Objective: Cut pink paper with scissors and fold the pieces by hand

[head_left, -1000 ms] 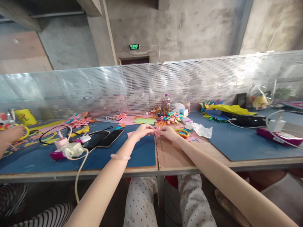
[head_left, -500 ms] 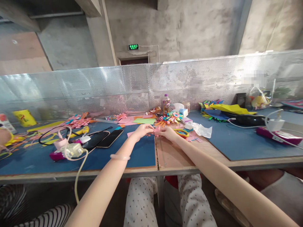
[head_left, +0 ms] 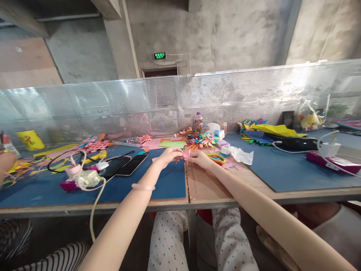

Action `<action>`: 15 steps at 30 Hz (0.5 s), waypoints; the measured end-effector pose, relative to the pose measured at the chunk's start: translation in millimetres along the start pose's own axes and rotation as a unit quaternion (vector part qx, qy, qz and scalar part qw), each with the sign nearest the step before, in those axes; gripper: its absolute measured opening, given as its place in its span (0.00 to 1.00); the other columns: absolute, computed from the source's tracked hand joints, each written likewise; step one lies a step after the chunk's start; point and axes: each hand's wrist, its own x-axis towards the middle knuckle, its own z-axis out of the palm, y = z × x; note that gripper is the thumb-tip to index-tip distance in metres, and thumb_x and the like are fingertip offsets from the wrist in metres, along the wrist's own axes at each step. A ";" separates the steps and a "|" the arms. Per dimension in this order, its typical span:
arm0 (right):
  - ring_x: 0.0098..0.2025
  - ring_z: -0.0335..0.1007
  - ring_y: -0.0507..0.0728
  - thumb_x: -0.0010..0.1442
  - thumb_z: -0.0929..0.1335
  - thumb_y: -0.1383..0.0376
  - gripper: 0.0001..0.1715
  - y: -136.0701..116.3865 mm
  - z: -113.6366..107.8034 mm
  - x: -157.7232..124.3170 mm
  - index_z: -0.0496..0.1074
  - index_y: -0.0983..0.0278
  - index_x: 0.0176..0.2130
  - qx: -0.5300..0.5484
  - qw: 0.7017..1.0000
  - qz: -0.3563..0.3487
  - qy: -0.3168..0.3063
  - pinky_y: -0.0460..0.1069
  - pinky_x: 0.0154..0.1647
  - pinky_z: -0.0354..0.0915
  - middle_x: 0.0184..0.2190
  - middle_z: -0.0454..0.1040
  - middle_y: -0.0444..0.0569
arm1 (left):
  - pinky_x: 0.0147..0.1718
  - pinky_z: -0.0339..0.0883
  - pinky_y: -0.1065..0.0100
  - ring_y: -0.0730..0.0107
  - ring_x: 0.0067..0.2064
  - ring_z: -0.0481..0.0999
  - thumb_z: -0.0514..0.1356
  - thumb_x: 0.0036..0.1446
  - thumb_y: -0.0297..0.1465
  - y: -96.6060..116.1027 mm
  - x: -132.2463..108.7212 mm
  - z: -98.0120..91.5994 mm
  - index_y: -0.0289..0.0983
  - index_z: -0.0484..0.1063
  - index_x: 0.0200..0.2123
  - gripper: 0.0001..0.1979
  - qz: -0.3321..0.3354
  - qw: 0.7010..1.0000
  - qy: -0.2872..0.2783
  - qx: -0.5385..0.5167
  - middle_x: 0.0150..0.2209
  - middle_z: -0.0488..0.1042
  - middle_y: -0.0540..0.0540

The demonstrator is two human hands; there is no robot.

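Note:
Both my arms reach out over the table, and the hands meet at its middle. My left hand (head_left: 168,155) and my right hand (head_left: 199,158) pinch a small piece of pink paper (head_left: 186,154) between their fingertips, just above the seam between the blue mat (head_left: 158,184) and the bare wood. A pale bangle (head_left: 143,187) sits on my left wrist. Yellow-handled scissors (head_left: 216,158) lie just right of my right hand. Finished paper flowers (head_left: 202,140) lie behind the hands.
Two dark phones (head_left: 124,165), cables and a small white-and-pink device (head_left: 80,177) lie at left. Coloured paper scraps cover the far left, where another person's hand (head_left: 5,162) shows. A bottle (head_left: 198,124), tissue (head_left: 239,154), yellow paper (head_left: 278,130) and chargers sit right, before a perforated metal screen (head_left: 254,94).
My hands stay together on the pink paper, barely shifting. The other person's hand at far left has drawn back toward the frame edge.

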 end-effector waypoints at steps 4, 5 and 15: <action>0.23 0.63 0.50 0.44 0.70 0.49 0.21 -2.0 -0.8 -0.6 0.75 0.66 0.25 -0.019 1.000 -0.003 0.001 0.45 0.26 0.60 0.22 0.73 0.45 | 0.33 0.65 0.68 0.68 0.34 0.74 0.63 0.41 0.33 -0.1 -0.1 -0.5 0.34 0.71 0.30 0.11 0.003 1.000 0.000 -0.003 0.29 0.75 0.46; 0.22 0.62 0.49 0.44 0.70 0.50 0.21 -2.4 -1.4 -0.7 0.75 0.66 0.24 -0.027 1.000 -0.004 0.001 0.44 0.26 0.59 0.21 0.73 0.45 | 0.32 0.65 0.68 0.68 0.34 0.74 0.63 0.41 0.33 -0.3 0.0 -0.5 0.34 0.71 0.30 0.11 0.004 1.000 0.000 -0.003 0.29 0.75 0.46; 0.22 0.63 0.50 0.45 0.69 0.48 0.23 3.2 0.3 0.3 0.75 0.66 0.26 -0.031 0.999 -0.001 0.003 0.44 0.22 0.58 0.23 0.73 0.46 | 0.33 0.64 0.69 0.69 0.34 0.74 0.63 0.42 0.32 0.6 -0.2 0.2 0.35 0.71 0.30 0.10 0.001 1.000 0.004 -0.003 0.29 0.75 0.46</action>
